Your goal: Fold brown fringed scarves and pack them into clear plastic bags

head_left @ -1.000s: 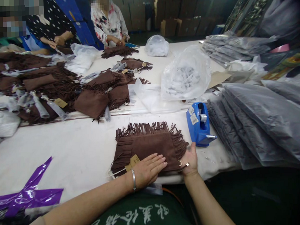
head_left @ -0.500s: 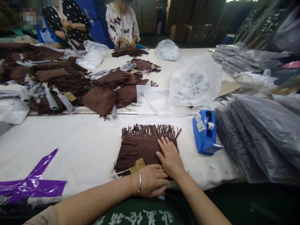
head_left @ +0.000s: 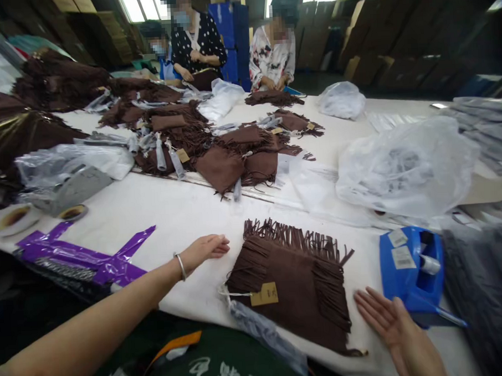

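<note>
A brown fringed bag (head_left: 296,280) lies flat on the white-covered table in front of me, its fringe spread along the top and both sides. A tan paper tag (head_left: 264,294) on a white string rests on it, and a dark strap wrapped in clear plastic (head_left: 266,337) trails from its lower left corner. My left hand (head_left: 204,252) is off the bag, just left of its upper corner, fingers stretched out. To the right of the bag, my right hand (head_left: 390,323) is turned palm up with fingers extended. Neither hand touches or holds anything.
A blue tape dispenser (head_left: 415,275) stands close by my right hand. Beyond it are grey plastic-wrapped packs (head_left: 484,288) and a clear bag (head_left: 408,164). More brown fringed bags (head_left: 220,167) lie across the table. Purple tape (head_left: 96,258) covers the left edge. Several co-workers (head_left: 272,54) stand opposite.
Both hands have lifted off the brown bag and moved apart, the left to the left and the right to the right. The camera view has turned left.
</note>
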### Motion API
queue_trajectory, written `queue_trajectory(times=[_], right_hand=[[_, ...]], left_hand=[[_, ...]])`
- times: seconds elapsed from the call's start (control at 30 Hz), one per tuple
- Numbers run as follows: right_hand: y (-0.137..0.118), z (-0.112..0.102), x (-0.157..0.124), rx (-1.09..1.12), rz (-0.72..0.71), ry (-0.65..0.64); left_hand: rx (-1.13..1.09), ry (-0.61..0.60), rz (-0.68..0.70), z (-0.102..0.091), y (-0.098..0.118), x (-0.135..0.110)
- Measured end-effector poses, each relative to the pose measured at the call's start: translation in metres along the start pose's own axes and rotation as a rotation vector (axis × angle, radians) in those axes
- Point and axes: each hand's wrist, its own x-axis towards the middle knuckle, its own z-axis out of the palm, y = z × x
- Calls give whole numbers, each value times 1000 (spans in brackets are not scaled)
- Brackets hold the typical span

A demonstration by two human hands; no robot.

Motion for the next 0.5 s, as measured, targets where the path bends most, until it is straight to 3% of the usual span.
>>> queue_trajectory(times=[0.1, 0.27, 0.37, 0.5], right_hand=[[-16, -3, 26, 55, 279, -124], [-45, 33, 59, 16, 564, -428], [-56, 63, 72, 23, 659, -612], [-61, 99, 87, 12, 666, -711]], left_hand=[[-190, -183, -241, -9, -4, 23], [-305, -532, -391, 13, 3, 69], [-378, -728, -437, 28, 5, 98], [-485, -838, -456, 46, 9, 129]])
